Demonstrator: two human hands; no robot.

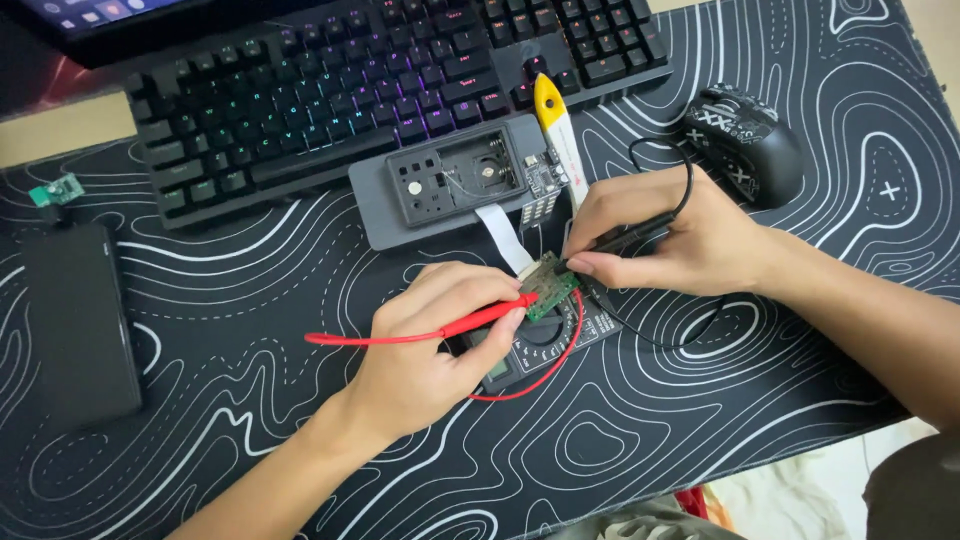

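**Kid:** What is in your left hand [425, 345]?

**Me:** A red probe [470, 322]. My thumb and fingers pinch it like a pencil, so the tip stays steady. The tip sits on the left edge of the little green board [551, 284].

**Kid:** And your right hand [670, 240]?

**Me:** It pinches a black probe [632, 236] the same way. That tip comes at the board from 2 o'clock. My fingers are curled tight together around it, not spread.

**Kid:** Where is the board?

**Me:** Right in the middle of the mat [780, 400], between my two hands. It looks to rest on top of the meter [530, 350], which is under my hands, so the wires reach easily.

**Kid:** Why does the red wire [560, 355] loop around?

**Me:** It curls from the probe down to 6 o'clock of the board and back to the meter. It lies loose so it does not pull on my hand.

**Kid:** What is the grey box [450, 185]?

**Me:** An open case at 12 o'clock from the board. A white flat cable [505, 235] runs from it down toward the board, so the board stays close to it.

**Kid:** And the rest?

**Me:** A keyboard [380, 85] lies behind the case, a mouse [745, 140] at 2 o'clock, a yellow and white tool [556, 130] by the case, and a black box [80, 320] far off at 9 o'clock, out of my way
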